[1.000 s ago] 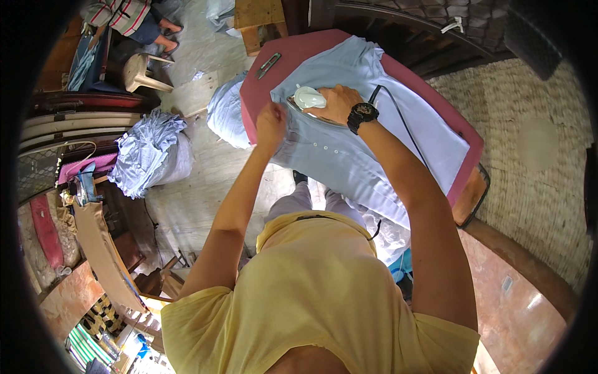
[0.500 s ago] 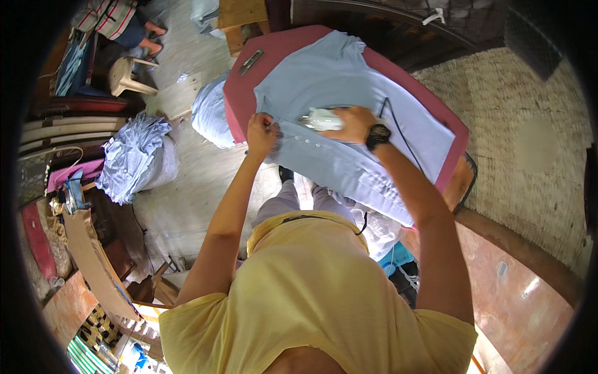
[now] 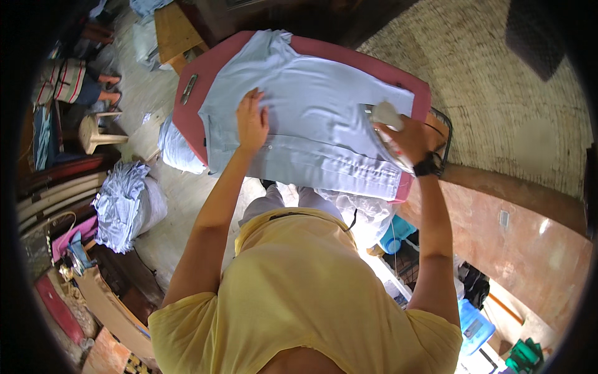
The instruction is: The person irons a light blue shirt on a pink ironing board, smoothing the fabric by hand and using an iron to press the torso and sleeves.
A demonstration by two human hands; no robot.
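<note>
A light-blue shirt (image 3: 311, 93) lies spread over a padded red ironing board (image 3: 187, 118), its button strip and nearer edge towards me. My left hand (image 3: 252, 121) rests on the shirt left of the middle, fingers stretched out and holding nothing. At the shirt's right end, my right hand (image 3: 410, 140) is wrapped round the handle of a clothes iron (image 3: 385, 115). The iron looks tilted, with its shiny metal edge showing; whether it touches the cloth I cannot tell. A small silver snips-like tool (image 3: 189, 89) lies on the board's left end.
Light-blue cloth (image 3: 177, 146) hangs or lies by the board's left end. A pile of blue garments (image 3: 121, 202) is on the floor at left, near a cream stool (image 3: 96, 134). Another person's legs (image 3: 106, 90) show beyond. A wooden table (image 3: 177, 31) stands at the far left.
My right hand has carried the iron rightward to the shirt's right end. My left hand has gone from pinching the shirt near its edge to lying flat on it. The view has shifted.
</note>
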